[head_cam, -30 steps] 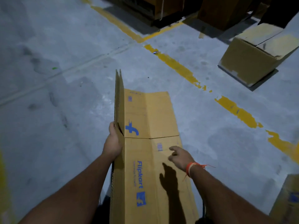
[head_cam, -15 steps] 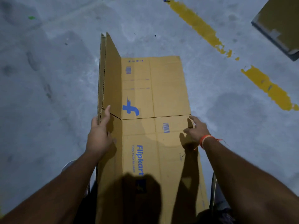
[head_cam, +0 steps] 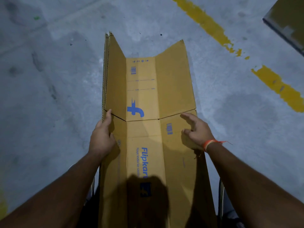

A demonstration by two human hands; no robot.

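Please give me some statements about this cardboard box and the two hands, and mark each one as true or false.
1. The left panel of the cardboard box stands up from the floor. True.
2. The right hand holds a roll of tape. False: it holds nothing; its spread fingers touch the right panel.
3. An orange thread is tied round the right wrist. True.
4. The printing on the box is red. False: it is blue.
5. The left hand lies flat on the floor. False: it rests against the left panel.
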